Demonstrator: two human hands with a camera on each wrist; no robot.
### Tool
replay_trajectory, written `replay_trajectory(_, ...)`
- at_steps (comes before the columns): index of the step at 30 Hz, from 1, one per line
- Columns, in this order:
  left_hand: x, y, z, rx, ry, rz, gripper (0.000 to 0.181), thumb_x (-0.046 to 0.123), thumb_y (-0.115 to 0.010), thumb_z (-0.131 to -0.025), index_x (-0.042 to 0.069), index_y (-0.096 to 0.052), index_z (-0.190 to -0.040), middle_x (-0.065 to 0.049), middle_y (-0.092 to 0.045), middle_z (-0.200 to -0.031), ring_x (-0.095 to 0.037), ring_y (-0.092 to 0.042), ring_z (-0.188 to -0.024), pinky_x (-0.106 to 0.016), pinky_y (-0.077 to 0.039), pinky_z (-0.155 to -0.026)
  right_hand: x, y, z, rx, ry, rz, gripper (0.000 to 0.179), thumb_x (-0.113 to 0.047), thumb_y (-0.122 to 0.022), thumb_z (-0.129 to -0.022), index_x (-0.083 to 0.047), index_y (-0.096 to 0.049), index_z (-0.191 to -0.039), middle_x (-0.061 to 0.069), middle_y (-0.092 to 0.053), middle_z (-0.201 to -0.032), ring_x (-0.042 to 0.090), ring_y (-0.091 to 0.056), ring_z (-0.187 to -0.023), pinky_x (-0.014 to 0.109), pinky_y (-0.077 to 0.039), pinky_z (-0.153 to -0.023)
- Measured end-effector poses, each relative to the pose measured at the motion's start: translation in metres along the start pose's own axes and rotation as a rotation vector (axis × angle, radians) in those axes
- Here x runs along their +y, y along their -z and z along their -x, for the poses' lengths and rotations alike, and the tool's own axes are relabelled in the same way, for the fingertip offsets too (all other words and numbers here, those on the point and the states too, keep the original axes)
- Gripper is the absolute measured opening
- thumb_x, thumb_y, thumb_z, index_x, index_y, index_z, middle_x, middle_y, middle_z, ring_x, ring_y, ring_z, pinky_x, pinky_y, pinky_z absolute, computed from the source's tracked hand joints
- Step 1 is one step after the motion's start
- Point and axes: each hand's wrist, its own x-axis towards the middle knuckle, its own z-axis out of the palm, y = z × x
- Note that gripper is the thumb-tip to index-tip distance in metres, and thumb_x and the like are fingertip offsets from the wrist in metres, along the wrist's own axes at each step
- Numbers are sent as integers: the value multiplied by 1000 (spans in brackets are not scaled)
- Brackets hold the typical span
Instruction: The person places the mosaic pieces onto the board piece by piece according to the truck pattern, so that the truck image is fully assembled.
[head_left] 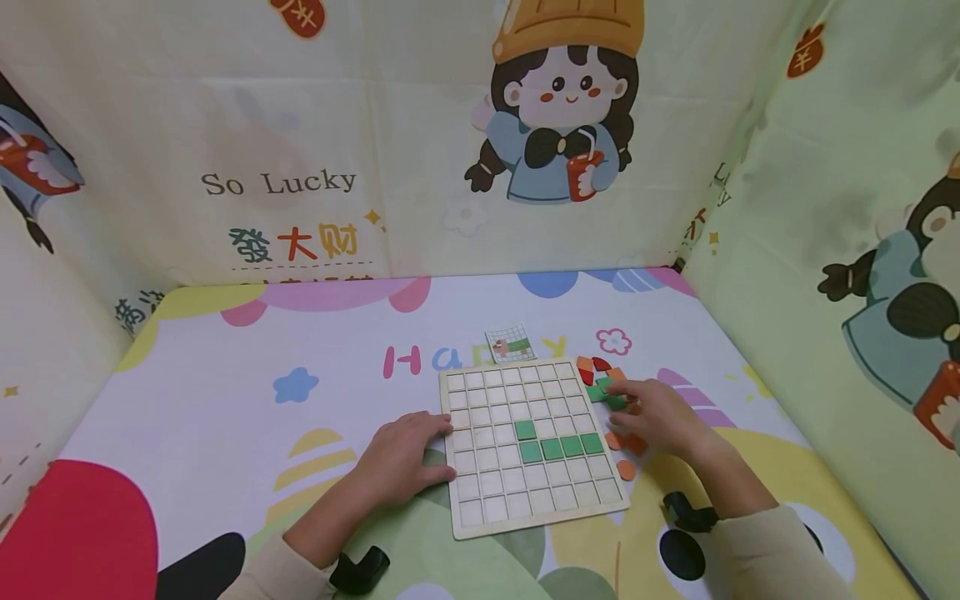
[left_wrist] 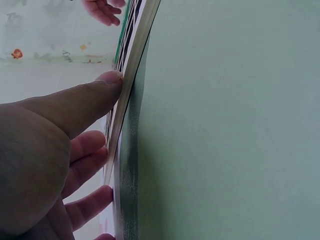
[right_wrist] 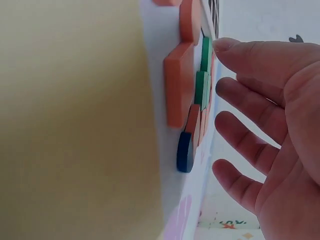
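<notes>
A wooden grid board [head_left: 491, 483] lies on the table between the hands, with several green square tiles [head_left: 552, 449] set in its cells. Against the board's left edge rests my left hand [head_left: 401, 456], its thumb and fingertips touching the rim, as the left wrist view also shows. To the right of the board, loose green tiles [head_left: 595, 393] lie among other coloured pieces. Over these pieces hovers my right hand [head_left: 663, 417], fingers loosely extended. In the right wrist view, the fingertips [right_wrist: 226, 44] stand close to a green tile [right_wrist: 205, 55], with nothing held between them.
Orange pieces [right_wrist: 178, 85] and a dark blue piece [right_wrist: 185, 151] lie in the loose group. A round orange piece [head_left: 626, 470] sits near the board's right edge. Behind the board lies a small card [head_left: 512, 344] printed with a grid picture. Patterned cloth walls surround the table.
</notes>
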Motion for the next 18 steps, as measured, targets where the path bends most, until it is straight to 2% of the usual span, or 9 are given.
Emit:
replay_trajectory(7,0,0,0,-3,9,-3,53,28,-83,-82,8,-65,-127,-5,-60,-135,-33,-49,-130,-56,-38,-103,6,-2,2,8,16,31,42,-19,-78,-86,-1,-69,-123,12,-69,-107,28,-60,-94,36,-55,-73)
replay_trajectory(18,0,0,0,-8,8,-10,53,29,-83,-82,8,-64,-128,-6,-60,-135,-33,-49,-130,-56,-38,-104,3,-3,4,-4,15,38,37,-16,-76,-87,-2,-70,-121,9,-68,-103,23,-55,-88,33,-51,-69)
